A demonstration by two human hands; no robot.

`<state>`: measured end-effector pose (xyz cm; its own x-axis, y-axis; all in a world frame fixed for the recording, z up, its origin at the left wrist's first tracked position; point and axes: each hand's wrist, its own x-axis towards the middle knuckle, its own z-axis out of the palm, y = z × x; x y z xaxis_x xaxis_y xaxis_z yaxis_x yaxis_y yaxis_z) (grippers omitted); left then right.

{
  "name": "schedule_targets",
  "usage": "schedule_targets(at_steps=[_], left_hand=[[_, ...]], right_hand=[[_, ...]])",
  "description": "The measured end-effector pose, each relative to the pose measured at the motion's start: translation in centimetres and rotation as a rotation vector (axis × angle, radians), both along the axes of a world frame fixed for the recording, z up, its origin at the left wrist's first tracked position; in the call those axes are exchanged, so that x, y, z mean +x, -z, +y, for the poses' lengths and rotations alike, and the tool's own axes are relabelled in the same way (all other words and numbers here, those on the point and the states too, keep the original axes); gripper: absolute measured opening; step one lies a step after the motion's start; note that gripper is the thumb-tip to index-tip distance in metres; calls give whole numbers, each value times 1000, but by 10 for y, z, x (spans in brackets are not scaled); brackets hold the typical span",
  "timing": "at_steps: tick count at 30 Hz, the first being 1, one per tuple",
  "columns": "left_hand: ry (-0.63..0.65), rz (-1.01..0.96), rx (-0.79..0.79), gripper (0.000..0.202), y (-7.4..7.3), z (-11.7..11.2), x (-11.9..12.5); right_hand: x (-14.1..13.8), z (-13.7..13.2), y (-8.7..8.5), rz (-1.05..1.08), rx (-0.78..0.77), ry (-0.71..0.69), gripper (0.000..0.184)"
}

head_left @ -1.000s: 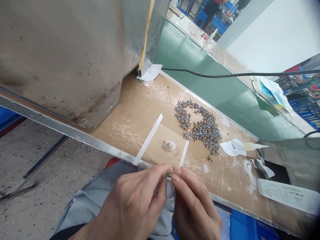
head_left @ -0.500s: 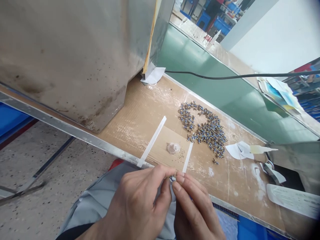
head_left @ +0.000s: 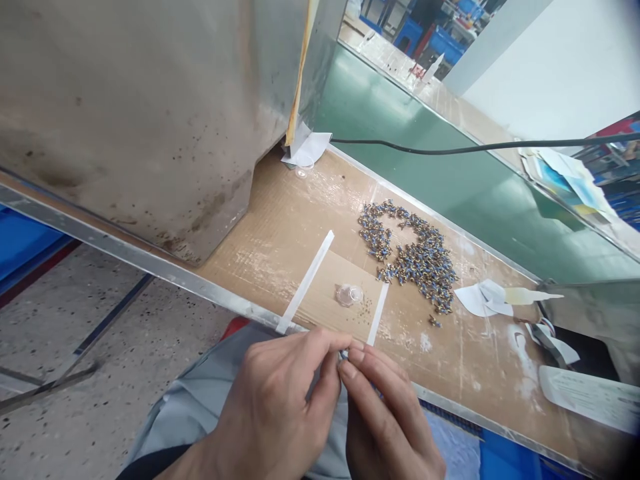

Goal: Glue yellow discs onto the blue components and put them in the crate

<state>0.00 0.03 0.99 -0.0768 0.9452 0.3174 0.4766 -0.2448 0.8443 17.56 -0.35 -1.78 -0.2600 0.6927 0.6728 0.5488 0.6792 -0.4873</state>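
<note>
My left hand (head_left: pixel 273 407) and my right hand (head_left: pixel 387 417) meet fingertip to fingertip just in front of the bench's metal edge (head_left: pixel 150 267). Both are pinched together on one tiny part (head_left: pixel 343 354), mostly hidden by the fingers; a speck of blue shows. On the cardboard bench top (head_left: pixel 280 227) beyond them lies a heap of small blue and brass parts (head_left: pixel 413 257). A small clear cap (head_left: pixel 349 295) sits between two white strips: a long one (head_left: pixel 305 283) and a short one (head_left: pixel 377 313).
A large stained metal housing (head_left: pixel 140 113) stands on the bench at the left. A green conveyor belt (head_left: pixel 425 167) runs behind, with a black cable (head_left: pixel 475 147) across it. White paper scraps (head_left: pixel 483 299) and a clear nozzle (head_left: pixel 530 297) lie at the right.
My hands stay pinched together on the tiny part, with the fingertips shifting slightly. The view has drifted a little; nothing on the bench moved.
</note>
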Motion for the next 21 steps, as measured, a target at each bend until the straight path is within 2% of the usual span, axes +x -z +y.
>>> schedule_targets(at_steps=[3,7,10,13,21], left_hand=[[18,20,-60,27,2,0,-3],[68,-6,-126,22,2,-1,-8],[106,-46,-157,21,1,-1,-9],[127,-89,-167,21,2,0,-9],[94,-158,-235,20,2,2,-10]], right_hand=[[4,1,-1,87,-56,25,48],[12,6,-6,151,-285,132,30],[13,15,-12,178,-465,26,22],[12,19,-14,260,-523,-58,24],[14,15,-12,405,-643,-39,16]])
